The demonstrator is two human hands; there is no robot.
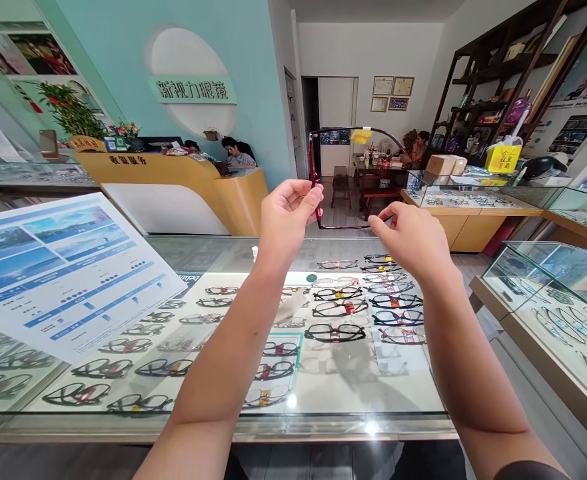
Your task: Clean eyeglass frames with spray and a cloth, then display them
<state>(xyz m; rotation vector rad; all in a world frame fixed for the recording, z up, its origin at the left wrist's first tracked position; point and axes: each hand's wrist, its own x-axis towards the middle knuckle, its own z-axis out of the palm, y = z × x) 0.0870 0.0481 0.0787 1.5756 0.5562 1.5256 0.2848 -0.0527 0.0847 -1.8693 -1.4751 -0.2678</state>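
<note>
I hold a pair of dark red glasses (314,167) up in front of me, above a glass display counter (223,420). My left hand (287,217) pinches the left side of the frame between thumb and fingers. My right hand (409,235) pinches the frame's lower right edge. One temple arm (358,130) arcs away from me with a yellow tag (361,136) on it. Several rows of glasses (340,310) lie inside the counter under my arms.
A blue printed sheet (63,267) lies on the counter at left. A yellow reception desk (173,180) with a seated person (236,153) stands behind. More glass cases (548,307) run along the right, and a dark shelf unit (498,87) stands at the back right.
</note>
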